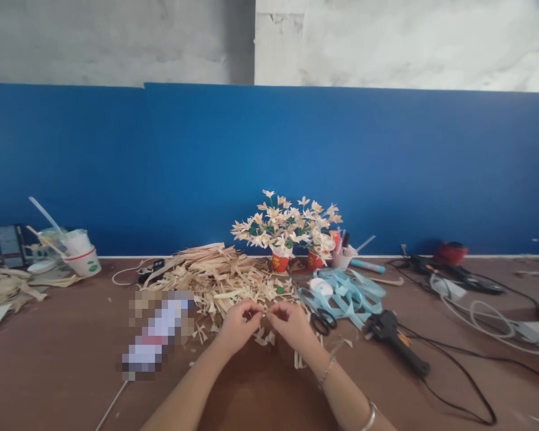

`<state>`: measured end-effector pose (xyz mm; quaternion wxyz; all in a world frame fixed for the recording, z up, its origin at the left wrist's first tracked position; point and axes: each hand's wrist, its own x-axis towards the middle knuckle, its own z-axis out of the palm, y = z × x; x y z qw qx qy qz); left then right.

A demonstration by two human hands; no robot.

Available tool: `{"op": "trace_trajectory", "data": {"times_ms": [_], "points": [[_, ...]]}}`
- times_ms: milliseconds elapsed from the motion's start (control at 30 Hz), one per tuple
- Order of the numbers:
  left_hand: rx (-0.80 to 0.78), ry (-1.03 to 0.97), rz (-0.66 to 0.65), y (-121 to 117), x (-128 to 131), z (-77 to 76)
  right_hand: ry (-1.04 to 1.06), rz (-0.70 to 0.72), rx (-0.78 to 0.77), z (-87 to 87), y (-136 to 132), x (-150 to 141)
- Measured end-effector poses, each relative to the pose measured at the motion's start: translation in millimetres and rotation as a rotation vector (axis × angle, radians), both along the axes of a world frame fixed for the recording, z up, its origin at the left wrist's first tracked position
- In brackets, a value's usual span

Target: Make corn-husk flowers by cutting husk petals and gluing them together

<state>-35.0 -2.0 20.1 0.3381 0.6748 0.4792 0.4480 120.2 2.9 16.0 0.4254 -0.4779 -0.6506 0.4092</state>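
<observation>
Low over the table, my left hand [241, 326] and my right hand [291, 323] meet almost fingertip to fingertip. Both are closed in a pinch around something small and pale that I cannot make out. Pale cut scraps [265, 339] lie just beneath the fingers. Behind the hands spreads a heap of dry, straw-coloured husk strips [224, 275]. Black-handled scissors [323, 322] rest right of my right hand, beside a tangle of light blue ribbon [353, 296]. Cream-coloured handmade flowers [278, 224] stand in red cups [279, 261] at the back.
A black glue gun [397, 341] with its cord lies at right, near white cables [480, 314]. A blurred-out phone-like object [157, 335] sits left of the hands. At far left stands a paper bowl [84, 262]. A blue partition [197, 167] closes off the table's back.
</observation>
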Motion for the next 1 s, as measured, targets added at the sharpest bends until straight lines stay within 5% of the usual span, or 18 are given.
{"op": "trace_trajectory", "data": {"times_ms": [300, 500, 667, 1000], "points": [[-0.168, -0.086, -0.015, 2.2, 0.3, -3.4, -0.077, -0.02, 0.108, 4.9, -3.6, -0.5], [0.076, 0.019, 0.096, 1.6, 0.2, -2.9, 0.096, -0.006, -0.095, 3.2, -2.0, -4.0], [0.18, 0.08, 0.031, -1.2, 1.1, -1.8, 0.106, -0.034, -0.09, 0.6, -0.7, -4.5], [-0.069, -0.149, 0.022, 0.4, 0.5, -0.4, 0.162, 0.035, 0.015, -2.7, -0.6, -3.2]]}}
